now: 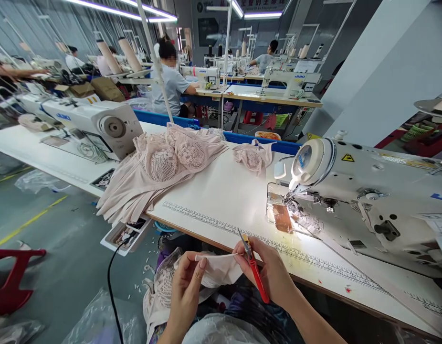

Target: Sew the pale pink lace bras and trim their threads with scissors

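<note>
Low in front of the table edge, my left hand (187, 282) pinches the edge of a pale pink lace bra (221, 270) between thumb and fingers. My right hand (267, 267) has a pair of red-handled thread snips (256, 274) in its grip, blades pointing up and left. Its fingertips also touch the other end of the stretched bra edge. The lace part (163, 286) of the garment hangs down over my lap. On the white table (214, 191) lies a pile of pink lace bras (163, 162), with one more bra (254, 156) to its right.
A lit sewing machine (350, 191) stands at the right, with a pale strip (378, 277) running from it along the table. Another sewing machine (95, 122) is at the left. An open drawer (126, 236) juts out below the table, near a red stool (13, 282). People sew farther back.
</note>
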Motion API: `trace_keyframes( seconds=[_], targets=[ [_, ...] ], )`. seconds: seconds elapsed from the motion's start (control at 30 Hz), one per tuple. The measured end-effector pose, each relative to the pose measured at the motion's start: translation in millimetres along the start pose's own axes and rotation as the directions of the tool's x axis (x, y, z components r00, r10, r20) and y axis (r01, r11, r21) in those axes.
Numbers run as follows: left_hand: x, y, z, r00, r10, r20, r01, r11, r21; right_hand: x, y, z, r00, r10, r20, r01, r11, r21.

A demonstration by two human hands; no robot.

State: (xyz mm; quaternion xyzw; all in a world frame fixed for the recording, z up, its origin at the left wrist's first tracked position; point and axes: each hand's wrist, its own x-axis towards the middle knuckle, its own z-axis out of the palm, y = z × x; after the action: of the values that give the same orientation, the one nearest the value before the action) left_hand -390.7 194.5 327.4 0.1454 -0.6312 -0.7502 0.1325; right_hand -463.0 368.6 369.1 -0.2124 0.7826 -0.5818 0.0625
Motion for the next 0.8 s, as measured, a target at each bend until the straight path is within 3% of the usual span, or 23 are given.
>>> trace_keyframes(
  seconds=[0.1,0.2,0.33,0.4,0.47,0.57,0.63,0.7,0.8],
  targets=[
    [6.5,-0.1,-4.2,1.0,-0.024,0.008,0.024,1.0,0.018,0.4,-1.0,-1.5,1.0,0.002,0.006,-0.002,0.999,-0.048],
    [15.3,13.9,-13.1,0.996,-0.048,0.072,0.039,0.992,0.119,2.6,-1.2,-3.0,0.995,-0.092,0.025,0.095,0.98,-0.172],
    [18.0,48.5,-23.0,0.987,0.142,0.077,-0.161,0.869,0.468,9.4,-4.1,0.8,0.964,-0.247,0.098,0.266,0.919,-0.29],
    [15.8,61.7,-21.0,0.958,0.191,0.214,-0.277,0.803,0.527,12.7,-7.1,5.5,0.942,-0.308,0.131,0.333,0.898,-0.287],
    [15.4,68.2,-14.2,0.91,0.148,0.387,-0.332,0.82,0.466,14.7,-9.9,10.5,0.924,-0.36,0.13,0.382,0.881,-0.279],
    [22.0,69.6,-2.6,0.833,0.024,0.553,-0.279,0.881,0.382,15.3,-12.3,14.4,0.91,-0.398,0.117,0.414,0.863,-0.288],
    [29.0,69.5,1.3,0.804,-0.043,0.594,-0.225,0.902,0.37,14.6,-12.1,13.7,0.915,-0.379,0.135,0.403,0.87,-0.285],
    [35.1,70.1,1.7,0.794,-0.07,0.604,-0.203,0.905,0.372,13.8,-10.8,11.1,0.929,-0.341,0.144,0.368,0.895,-0.253],
    [40.3,71.2,-1.5,0.814,-0.111,0.571,-0.142,0.914,0.38,13.0,-7.6,6.9,0.957,-0.257,0.131,0.274,0.952,-0.135]
  ],
)
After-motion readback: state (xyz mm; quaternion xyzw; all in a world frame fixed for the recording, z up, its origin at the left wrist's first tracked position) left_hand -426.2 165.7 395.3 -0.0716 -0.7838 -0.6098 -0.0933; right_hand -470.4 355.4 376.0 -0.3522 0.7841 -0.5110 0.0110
